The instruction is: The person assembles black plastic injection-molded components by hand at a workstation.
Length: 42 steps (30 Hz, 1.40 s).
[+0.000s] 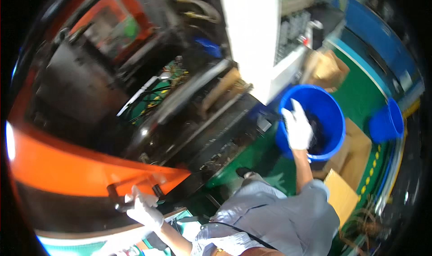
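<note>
My left hand, in a white glove, is at the lower left with its fingers closed round the black door handle on an orange machine door. My right hand, also gloved in white, is over a large blue bucket. Its index finger sticks up, apart from the others. A small black part juts out leftward from its fingers across the bucket's rim; blur hides its exact shape. Dark pieces lie inside the bucket, partly hidden by my hand.
The machine's dark opening with metal bars lies at the left and centre. A white upright panel stands beyond. Cardboard lies by the bucket on the green floor. A brown bag and a smaller blue bin stand right.
</note>
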Each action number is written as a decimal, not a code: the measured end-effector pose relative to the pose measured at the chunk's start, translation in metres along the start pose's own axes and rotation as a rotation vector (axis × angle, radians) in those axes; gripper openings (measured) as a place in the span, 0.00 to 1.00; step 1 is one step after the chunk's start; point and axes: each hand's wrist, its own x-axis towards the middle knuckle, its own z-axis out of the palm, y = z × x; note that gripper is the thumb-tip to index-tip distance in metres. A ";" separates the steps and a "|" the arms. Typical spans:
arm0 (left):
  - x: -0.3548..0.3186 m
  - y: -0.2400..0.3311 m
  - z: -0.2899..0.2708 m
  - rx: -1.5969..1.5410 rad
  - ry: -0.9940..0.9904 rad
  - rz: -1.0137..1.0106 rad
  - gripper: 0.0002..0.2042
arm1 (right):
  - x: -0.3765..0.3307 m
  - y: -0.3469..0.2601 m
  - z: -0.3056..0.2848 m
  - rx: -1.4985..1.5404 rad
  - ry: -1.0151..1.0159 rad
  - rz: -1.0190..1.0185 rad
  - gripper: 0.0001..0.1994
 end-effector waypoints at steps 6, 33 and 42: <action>-0.004 0.017 0.005 -0.104 0.083 -0.115 0.11 | -0.030 -0.103 0.071 0.825 -0.631 -0.215 0.12; -0.010 -0.008 0.018 -0.003 0.464 -0.160 0.13 | 0.164 -0.596 0.411 0.820 -0.722 -1.078 0.30; -0.013 -0.022 0.010 -0.011 0.531 -0.200 0.14 | 0.195 -0.613 0.454 0.944 -0.760 -0.867 0.25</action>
